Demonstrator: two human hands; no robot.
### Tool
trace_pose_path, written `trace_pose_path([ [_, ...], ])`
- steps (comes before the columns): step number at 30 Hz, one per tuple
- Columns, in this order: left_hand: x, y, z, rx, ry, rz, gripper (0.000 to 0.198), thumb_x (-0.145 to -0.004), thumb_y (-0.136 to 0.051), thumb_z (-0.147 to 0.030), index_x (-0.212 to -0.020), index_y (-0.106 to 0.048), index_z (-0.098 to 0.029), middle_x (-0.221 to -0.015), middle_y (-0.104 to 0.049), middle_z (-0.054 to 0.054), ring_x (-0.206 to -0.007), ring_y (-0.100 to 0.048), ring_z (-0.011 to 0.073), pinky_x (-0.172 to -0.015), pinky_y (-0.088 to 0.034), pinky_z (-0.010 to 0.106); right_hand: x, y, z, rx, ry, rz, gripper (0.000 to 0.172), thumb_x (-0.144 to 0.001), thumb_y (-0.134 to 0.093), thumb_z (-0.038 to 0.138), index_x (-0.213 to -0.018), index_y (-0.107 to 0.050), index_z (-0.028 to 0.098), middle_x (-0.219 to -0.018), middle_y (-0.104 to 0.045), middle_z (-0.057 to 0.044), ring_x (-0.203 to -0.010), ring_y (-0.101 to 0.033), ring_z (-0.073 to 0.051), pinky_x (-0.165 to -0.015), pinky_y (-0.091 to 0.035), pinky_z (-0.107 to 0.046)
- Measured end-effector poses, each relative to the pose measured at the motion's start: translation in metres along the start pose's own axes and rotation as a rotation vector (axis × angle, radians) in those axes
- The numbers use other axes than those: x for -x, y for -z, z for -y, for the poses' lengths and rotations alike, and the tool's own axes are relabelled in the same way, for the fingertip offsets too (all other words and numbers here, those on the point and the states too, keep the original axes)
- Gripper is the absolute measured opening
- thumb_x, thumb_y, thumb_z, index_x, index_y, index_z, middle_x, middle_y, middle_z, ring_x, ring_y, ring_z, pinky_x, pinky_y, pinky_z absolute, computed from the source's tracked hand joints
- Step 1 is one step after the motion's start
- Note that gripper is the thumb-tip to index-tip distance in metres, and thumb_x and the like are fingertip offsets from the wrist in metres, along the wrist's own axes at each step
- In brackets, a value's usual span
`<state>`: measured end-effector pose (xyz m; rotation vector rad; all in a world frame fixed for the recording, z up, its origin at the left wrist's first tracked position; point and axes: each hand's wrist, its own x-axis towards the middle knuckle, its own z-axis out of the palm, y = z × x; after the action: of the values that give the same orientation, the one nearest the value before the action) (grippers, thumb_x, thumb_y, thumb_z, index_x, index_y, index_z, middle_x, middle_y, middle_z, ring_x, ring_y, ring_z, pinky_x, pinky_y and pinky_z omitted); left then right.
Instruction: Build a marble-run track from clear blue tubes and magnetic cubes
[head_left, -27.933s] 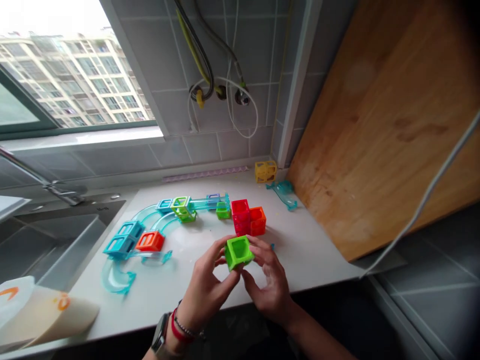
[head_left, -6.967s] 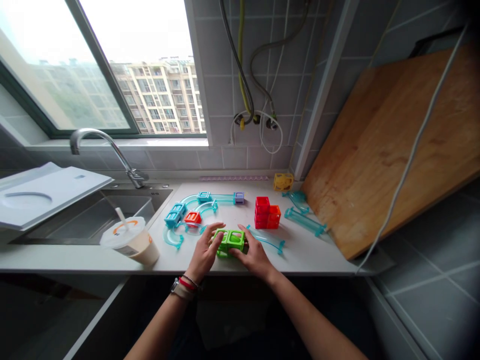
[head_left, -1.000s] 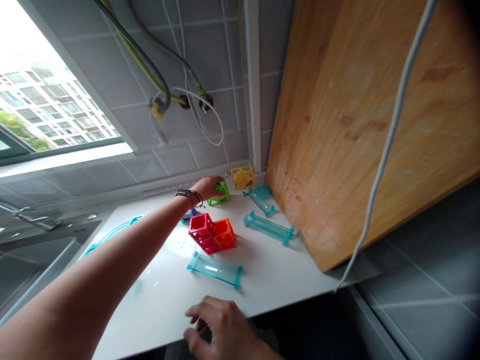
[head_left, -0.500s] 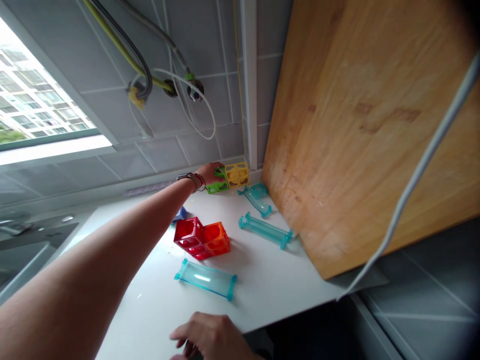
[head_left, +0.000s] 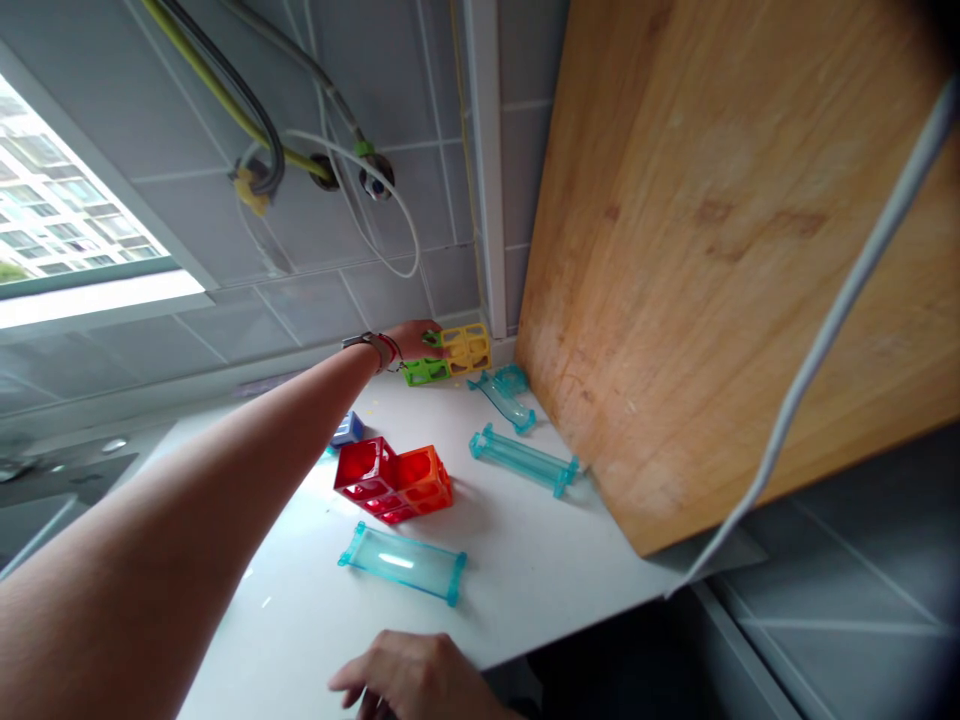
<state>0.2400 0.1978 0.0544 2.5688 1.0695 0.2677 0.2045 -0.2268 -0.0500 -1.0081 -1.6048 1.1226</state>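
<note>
At the back of the white counter my left hand (head_left: pixel 417 340) has its fingers closed round a green block (head_left: pixel 427 372). A yellow block piece (head_left: pixel 466 350) adjoins the green one on its right. My right hand (head_left: pixel 409 672), fingers loosely bent and apart, holds nothing at the counter's front edge. Between the hands stand joined red (head_left: pixel 365 468) and orange (head_left: pixel 424 480) cube blocks. A flat clear teal piece (head_left: pixel 405 562) lies nearest my right hand.
A long teal piece (head_left: pixel 523 459) and a curved teal piece (head_left: pixel 508 400) lie beside the upright wooden board (head_left: pixel 720 280). The blue block (head_left: pixel 347 430) is behind the red one. A white cable (head_left: pixel 817 340) crosses in front of the board. At the left is a sink (head_left: pixel 45 515).
The whole view has shifted slightly, with objects appearing further left. More of the blue block shows beside my left forearm. My left hand stays at the green block.
</note>
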Motion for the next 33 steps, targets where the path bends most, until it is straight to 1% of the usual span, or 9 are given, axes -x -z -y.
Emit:
trace_pose_path([
  [5,0.034,0.039,-0.012,0.162,0.107,-0.211,0.081,-0.081,-0.061,-0.071,-0.139,-0.053,-0.015,-0.133,-0.065,0.018,-0.116,-0.063,0.0286,-0.099,-0.049,0.042,0.004,0.009,0.013,-0.010,-0.071,-0.026,0.035,-0.085,-0.069,0.032,-0.118,-0.072,0.023,-0.095,-0.076,-0.004,-0.074,-0.072,-0.016,-0.074,-0.058,-0.023],
  [8,0.091,0.066,-0.031,0.451,0.096,-0.417,0.075,-0.095,-0.035,-0.073,-0.135,-0.055,-0.014,-0.132,-0.065,0.018,-0.116,-0.065,0.0271,-0.098,-0.051,0.043,0.005,0.017,0.026,-0.024,-0.082,-0.034,0.032,-0.085,-0.068,0.029,-0.116,-0.074,0.022,-0.094,-0.075,-0.004,-0.075,-0.072,-0.016,-0.075,-0.057,-0.024],
  [10,0.143,0.071,-0.047,0.645,0.105,-0.422,0.078,-0.095,-0.028,-0.076,-0.138,-0.052,-0.016,-0.133,-0.066,0.018,-0.115,-0.067,0.0276,-0.095,-0.053,0.043,0.006,0.020,0.031,-0.037,-0.080,-0.029,0.030,-0.087,-0.066,0.030,-0.114,-0.074,0.021,-0.093,-0.075,-0.004,-0.075,-0.071,-0.016,-0.074,-0.057,-0.024],
  [14,0.244,0.037,-0.065,0.787,0.091,-0.393,0.075,-0.096,-0.026,-0.076,-0.144,-0.046,-0.022,-0.142,-0.061,0.016,-0.129,-0.059,0.0288,-0.102,-0.051,0.046,0.008,0.017,0.032,-0.020,-0.050,-0.057,0.026,-0.090,-0.065,0.032,-0.112,-0.074,0.021,-0.093,-0.075,-0.004,-0.077,-0.071,-0.016,-0.073,-0.057,-0.024],
  [17,0.290,-0.009,-0.060,0.743,0.101,-0.351,0.075,-0.092,-0.052,-0.068,-0.151,-0.034,-0.026,-0.151,-0.052,0.018,-0.140,-0.050,0.0296,-0.110,-0.045,0.050,0.010,0.013,0.032,-0.039,-0.033,-0.097,0.024,-0.094,-0.061,0.032,-0.109,-0.075,0.019,-0.091,-0.074,-0.005,-0.076,-0.071,-0.016,-0.069,-0.056,-0.024],
  [20,0.304,-0.045,-0.051,0.687,0.072,-0.240,0.098,-0.075,-0.081,-0.050,-0.154,-0.028,-0.028,-0.151,-0.051,0.018,-0.141,-0.049,0.0309,-0.114,-0.041,0.052,0.007,0.023,0.041,-0.030,0.030,-0.159,0.025,-0.099,-0.054,0.033,-0.106,-0.074,0.019,-0.092,-0.073,-0.006,-0.077,-0.071,-0.016,-0.066,-0.055,-0.025],
  [26,0.297,-0.060,-0.041,0.826,0.039,-0.150,0.053,-0.081,-0.075,-0.041,-0.127,-0.058,-0.021,-0.122,-0.070,0.013,-0.110,-0.071,0.0281,-0.094,-0.059,0.046,-0.040,0.086,0.042,0.291,0.134,-0.545,0.031,-0.094,-0.061,0.032,-0.123,-0.066,0.024,-0.127,-0.064,-0.011,-0.116,-0.061,-0.025,-0.094,-0.055,-0.039],
  [30,0.298,-0.068,-0.034,0.929,0.024,-0.184,0.049,-0.079,-0.077,-0.041,-0.121,-0.061,-0.021,-0.121,-0.071,0.012,-0.104,-0.072,0.0263,-0.089,-0.061,0.042,-0.072,0.114,0.011,0.264,-0.001,-0.396,0.067,-0.085,-0.073,0.034,-0.146,-0.048,0.023,-0.140,-0.057,-0.015,-0.124,-0.059,-0.028,-0.097,-0.055,-0.043],
  [33,0.301,-0.078,-0.026,1.013,0.012,-0.237,0.051,-0.081,-0.075,-0.041,-0.125,-0.060,-0.020,-0.120,-0.072,0.013,-0.104,-0.072,0.0265,-0.089,-0.061,0.042,-0.082,0.117,-0.011,0.102,-0.046,-0.245,0.073,-0.086,-0.074,0.040,-0.149,-0.043,0.022,-0.135,-0.062,-0.015,-0.120,-0.063,-0.028,-0.093,-0.059,-0.041],
])
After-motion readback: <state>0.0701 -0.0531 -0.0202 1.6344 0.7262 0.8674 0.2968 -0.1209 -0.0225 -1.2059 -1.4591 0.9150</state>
